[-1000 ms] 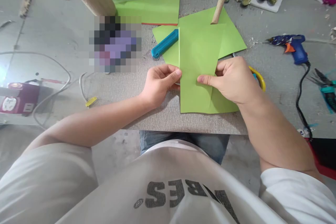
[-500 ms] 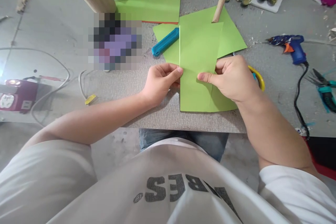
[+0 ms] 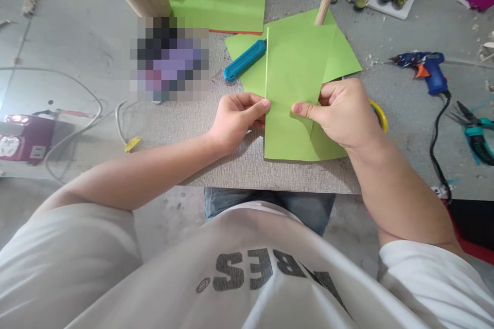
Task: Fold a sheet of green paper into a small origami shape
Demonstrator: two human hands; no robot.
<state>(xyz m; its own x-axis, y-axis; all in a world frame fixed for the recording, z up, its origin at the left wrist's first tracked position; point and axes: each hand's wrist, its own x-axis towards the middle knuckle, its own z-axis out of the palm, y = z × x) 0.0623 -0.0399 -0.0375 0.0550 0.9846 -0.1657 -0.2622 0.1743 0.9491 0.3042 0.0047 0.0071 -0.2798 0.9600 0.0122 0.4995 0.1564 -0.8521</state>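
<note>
Paper (image 3: pixel 287 69), plain green, is held between both hands near the table's (image 3: pixel 216 172) near edge; whether it is folded at its near right corner is hard to tell. The left hand (image 3: pixel 233 123) pinches its left edge between thumb and fingers, and the right hand (image 3: pixel 347 115) grips its right side, thumb on top and fingers curled behind, a hold that seems meant to keep it flat and steady. Beyond it lies another green sheet (image 3: pixel 343 54). A blue cutter (image 3: pixel 245 60) lies just left of the paper, apparently for easy reach. The glue gun (image 3: pixel 432 69) lies well apart on the right, perhaps to spare the paper its nozzle.
</note>
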